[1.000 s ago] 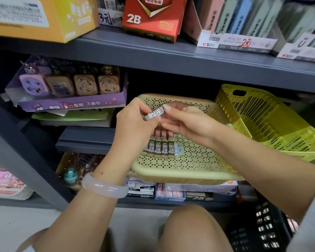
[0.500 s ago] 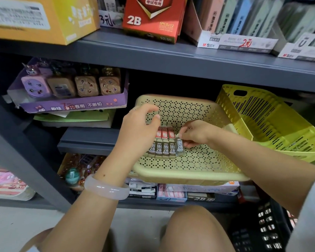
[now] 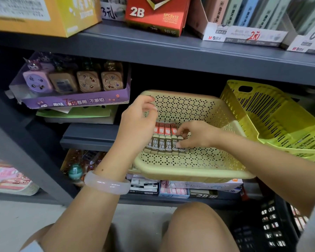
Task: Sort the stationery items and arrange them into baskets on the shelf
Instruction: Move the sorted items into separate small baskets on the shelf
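Pale pink bangle (image 3: pixel 107 183) on left wrist, bare forearms

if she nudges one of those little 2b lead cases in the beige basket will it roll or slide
Probably slide: each small brown-and-red 2B lead case looks flat-sided and lies flush in a row. Likely light and stiff, since the right hand sets it with fingertips. The perforated beige plastic basket tilts forward, so it may creep.

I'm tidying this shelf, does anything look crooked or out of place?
Yes: the yellow-green basket sits tilted, leaning against the beige basket rather than flat. The 2B lead packs lie in a neat row.
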A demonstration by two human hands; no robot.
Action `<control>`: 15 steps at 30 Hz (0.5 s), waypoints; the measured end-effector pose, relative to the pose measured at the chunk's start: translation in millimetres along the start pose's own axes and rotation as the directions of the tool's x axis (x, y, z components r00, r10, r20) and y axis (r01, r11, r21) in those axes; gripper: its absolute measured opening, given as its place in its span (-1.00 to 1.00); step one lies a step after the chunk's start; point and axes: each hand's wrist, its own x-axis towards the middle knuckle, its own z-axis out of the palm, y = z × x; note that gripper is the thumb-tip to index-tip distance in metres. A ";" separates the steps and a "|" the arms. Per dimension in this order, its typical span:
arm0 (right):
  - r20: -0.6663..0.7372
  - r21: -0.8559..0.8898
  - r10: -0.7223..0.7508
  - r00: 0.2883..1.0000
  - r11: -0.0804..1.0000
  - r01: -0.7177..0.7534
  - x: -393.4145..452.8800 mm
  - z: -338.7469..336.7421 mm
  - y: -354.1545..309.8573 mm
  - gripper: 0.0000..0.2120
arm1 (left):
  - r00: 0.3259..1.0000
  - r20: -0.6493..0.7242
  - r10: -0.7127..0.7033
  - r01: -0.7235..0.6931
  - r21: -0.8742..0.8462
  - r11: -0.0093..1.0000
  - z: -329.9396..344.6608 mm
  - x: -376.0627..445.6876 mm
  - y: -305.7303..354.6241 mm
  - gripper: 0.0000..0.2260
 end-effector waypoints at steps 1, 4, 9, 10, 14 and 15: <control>0.010 -0.139 -0.051 0.999 0.989 0.051 -0.7 0.7 -1.1 -0.57 | 1.000 -0.007 -0.002 0.002 -0.013 1.000 -0.7 0.6 -0.1 -0.82; 0.038 -0.243 -0.094 0.995 0.965 0.101 0.1 5.8 -1.3 -0.43 | 0.999 -0.035 -0.003 0.002 -0.024 1.000 -4.1 2.2 -0.3 -0.85; 0.018 -0.258 -0.124 0.992 0.958 0.124 1.4 9.0 -0.1 -0.46 | 0.998 -0.065 -0.001 0.001 0.000 1.000 -6.9 2.3 -0.7 -0.86; 0.019 -0.255 -0.128 0.992 0.958 0.129 1.2 8.8 0.4 -0.46 | 0.998 -0.064 -0.002 0.002 0.003 1.000 -6.3 2.1 -0.6 -0.86; 0.047 -0.220 -0.133 0.990 0.966 0.140 1.7 7.8 1.8 -0.50 | 0.998 -0.062 0.000 0.000 0.000 1.000 -5.5 0.8 -0.1 -0.85; 0.053 -0.210 -0.134 0.990 0.967 0.142 1.5 7.7 2.1 -0.52 | 0.998 -0.062 0.000 0.000 -0.004 1.000 -5.3 0.7 0.1 -0.85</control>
